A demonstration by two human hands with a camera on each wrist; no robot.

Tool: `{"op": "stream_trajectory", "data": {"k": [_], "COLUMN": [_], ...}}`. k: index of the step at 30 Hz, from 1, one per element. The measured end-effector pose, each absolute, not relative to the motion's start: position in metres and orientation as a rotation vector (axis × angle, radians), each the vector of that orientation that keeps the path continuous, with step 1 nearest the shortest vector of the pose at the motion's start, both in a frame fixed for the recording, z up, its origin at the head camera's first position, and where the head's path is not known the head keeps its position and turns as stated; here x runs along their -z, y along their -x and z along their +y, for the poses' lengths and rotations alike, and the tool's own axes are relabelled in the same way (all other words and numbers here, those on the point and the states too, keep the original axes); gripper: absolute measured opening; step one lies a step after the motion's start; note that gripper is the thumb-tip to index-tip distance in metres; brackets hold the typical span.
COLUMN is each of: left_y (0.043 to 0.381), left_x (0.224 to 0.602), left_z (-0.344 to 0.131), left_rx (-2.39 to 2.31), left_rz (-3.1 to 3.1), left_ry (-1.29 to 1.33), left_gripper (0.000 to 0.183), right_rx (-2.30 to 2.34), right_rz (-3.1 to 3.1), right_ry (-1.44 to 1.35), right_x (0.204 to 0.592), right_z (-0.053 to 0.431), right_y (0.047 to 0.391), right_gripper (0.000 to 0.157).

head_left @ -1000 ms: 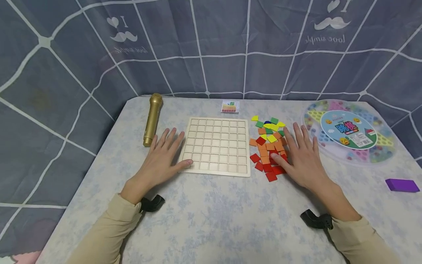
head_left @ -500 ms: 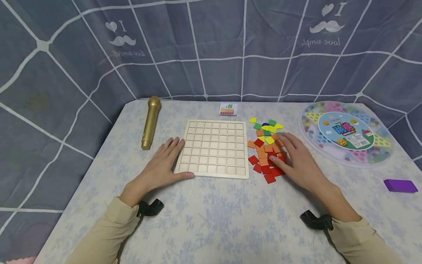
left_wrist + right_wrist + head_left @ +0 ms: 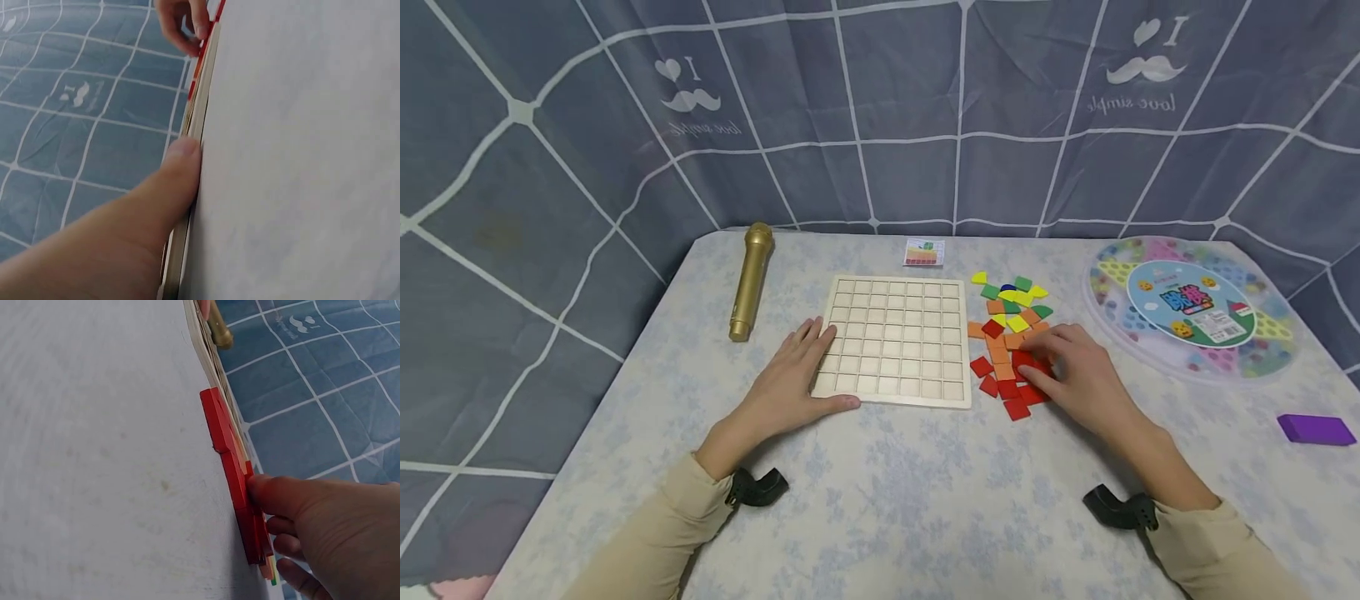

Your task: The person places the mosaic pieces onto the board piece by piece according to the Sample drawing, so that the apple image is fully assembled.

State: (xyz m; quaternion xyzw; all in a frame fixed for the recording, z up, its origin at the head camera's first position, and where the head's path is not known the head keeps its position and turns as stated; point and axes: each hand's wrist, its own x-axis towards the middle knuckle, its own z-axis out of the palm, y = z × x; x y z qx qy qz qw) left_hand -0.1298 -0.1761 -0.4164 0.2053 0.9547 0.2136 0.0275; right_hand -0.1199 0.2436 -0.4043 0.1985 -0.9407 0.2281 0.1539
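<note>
A pale wooden board with a square grid (image 3: pixel 895 340) lies flat on the table. My left hand (image 3: pixel 786 379) rests at its near-left corner, fingers extended over the left edge and thumb along the front rim; the left wrist view shows this thumb (image 3: pixel 181 162) against the board's side. Right of the board is a pile of flat coloured tiles, with orange tiles (image 3: pixel 997 350) among them. My right hand (image 3: pixel 1078 375) bends over the near part of the pile, thumb and fingertips pinching a red tile (image 3: pixel 249 467). Its curled fingers hide part of the pile.
A golden microphone (image 3: pixel 750 283) lies left of the board, and a small picture card (image 3: pixel 924 252) behind it. A round clear case of beads (image 3: pixel 1191 312) stands at the back right. Farther right is a purple block (image 3: pixel 1317 429). A grid-patterned curtain (image 3: pixel 910 100) hangs behind.
My right hand has gone from spread fingers to bent ones, its fingertips drawn in onto the red tiles. The left hand has slid slightly nearer along the board's corner, its fingers closer together.
</note>
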Motion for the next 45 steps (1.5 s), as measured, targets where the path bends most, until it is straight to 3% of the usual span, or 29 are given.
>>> {"op": "stream_trajectory", "data": {"k": [11,22,45], "left_y": [0.122,0.12,0.12], "left_x": [0.419,0.419,0.419], "left_z": [-0.161,-0.159,-0.16], "left_rx": [-0.698,-0.719,-0.726], "left_rz": [2.976,2.998,2.989], "left_ry": [-0.575,-0.569,-0.561], "left_gripper": [0.116,0.116,0.115], "right_rx": [-0.677,-0.758,-1.022], "right_rz": [-2.716,-2.576,-2.666], "right_ry": [-0.634,-0.704,-0.942], "right_x": [0.405,0.403,0.393], "right_z": [0.247,0.241,0.144], "right_y": [0.12,0.122,0.126], "right_gripper": [0.04,0.031,0.021]}}
